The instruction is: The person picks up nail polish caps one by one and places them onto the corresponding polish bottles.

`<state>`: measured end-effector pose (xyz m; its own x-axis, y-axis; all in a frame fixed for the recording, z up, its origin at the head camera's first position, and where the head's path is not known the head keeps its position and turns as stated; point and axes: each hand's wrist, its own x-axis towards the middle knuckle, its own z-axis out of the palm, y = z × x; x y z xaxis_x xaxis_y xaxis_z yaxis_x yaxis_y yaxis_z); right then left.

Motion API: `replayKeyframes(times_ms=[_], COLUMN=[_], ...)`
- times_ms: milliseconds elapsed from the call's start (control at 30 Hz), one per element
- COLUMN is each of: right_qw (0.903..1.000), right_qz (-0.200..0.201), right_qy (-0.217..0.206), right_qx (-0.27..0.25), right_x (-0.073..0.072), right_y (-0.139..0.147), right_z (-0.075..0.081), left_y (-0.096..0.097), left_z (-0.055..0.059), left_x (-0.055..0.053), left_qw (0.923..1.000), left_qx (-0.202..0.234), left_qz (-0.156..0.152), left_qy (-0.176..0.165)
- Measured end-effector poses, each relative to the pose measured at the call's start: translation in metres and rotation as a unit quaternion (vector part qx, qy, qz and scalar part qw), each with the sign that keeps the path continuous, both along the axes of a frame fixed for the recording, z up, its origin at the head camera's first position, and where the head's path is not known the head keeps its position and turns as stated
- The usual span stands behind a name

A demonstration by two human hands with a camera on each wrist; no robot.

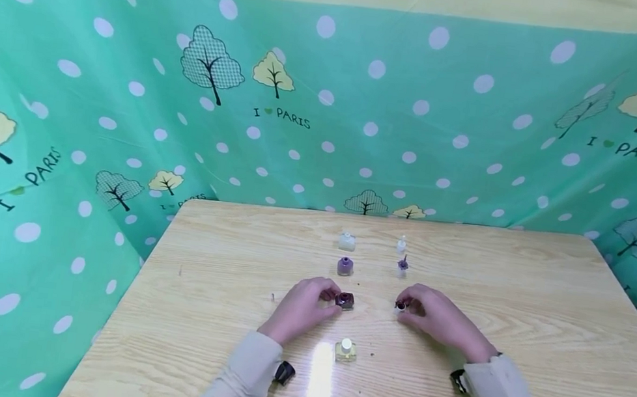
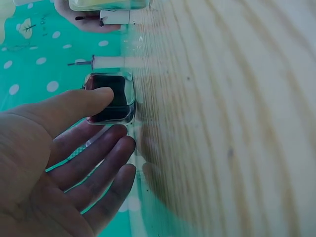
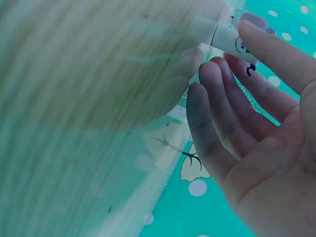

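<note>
My left hand [image 1: 305, 305] pinches an uncapped dark red nail polish bottle [image 1: 345, 303] on the table, thumb on one face, as the left wrist view shows. Across a gap, my right hand [image 1: 443, 316] holds a white nail polish cap [image 3: 228, 40] between thumb and forefinger. It stands on the table with its dark-stained brush end up. Behind the red bottle are an open purple bottle [image 1: 345, 267] and an open clear bottle [image 1: 347, 242]. Their caps, a purple-stained brush cap [image 1: 402, 267] and a white one [image 1: 402, 245], stand upright to the right.
Nearer to me, a pale yellow nail polish bottle [image 1: 345, 353] stands with its white cap on. The wooden table [image 1: 217, 259] ends at a green dotted curtain [image 1: 327, 121] behind and at the left. Small dark specks and a bright glare lie on the tabletop.
</note>
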<state>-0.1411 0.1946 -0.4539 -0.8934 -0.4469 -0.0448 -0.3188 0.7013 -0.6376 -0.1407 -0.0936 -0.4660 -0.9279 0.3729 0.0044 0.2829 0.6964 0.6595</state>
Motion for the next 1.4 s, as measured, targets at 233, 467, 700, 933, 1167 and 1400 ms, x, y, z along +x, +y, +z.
replayKeyframes(times_ms=[233,467,700,933,1167,1400], right_qw=[0.9999,0.9992,0.9992,0.999,0.9984,0.996], right_qz=[-0.001,-0.018,-0.032,-0.039,-0.04,-0.042], right_qy=[-0.001,-0.006,-0.006,0.018,0.04,0.079], right_qx=[0.017,0.034,0.021,0.014,0.0,-0.004], right_x=[-0.003,-0.002,0.0,0.002,0.006,0.013], right_y=[-0.007,-0.008,-0.006,-0.005,-0.003,-0.006], right_z=[-0.001,0.002,0.004,0.01,0.014,0.022], left_y=[-0.004,-0.003,-0.002,-0.003,-0.006,-0.008], left_z=[0.0,0.0,0.002,0.005,0.006,0.009], left_x=[0.0,0.001,0.003,0.007,0.011,0.015], left_qw=[1.0,0.9996,0.9991,0.9982,0.997,0.995], left_qx=[0.003,0.024,0.04,0.059,0.07,0.065], left_qz=[0.003,-0.002,0.001,0.012,0.021,0.022], left_qy=[0.001,0.013,0.014,0.005,0.024,0.073])
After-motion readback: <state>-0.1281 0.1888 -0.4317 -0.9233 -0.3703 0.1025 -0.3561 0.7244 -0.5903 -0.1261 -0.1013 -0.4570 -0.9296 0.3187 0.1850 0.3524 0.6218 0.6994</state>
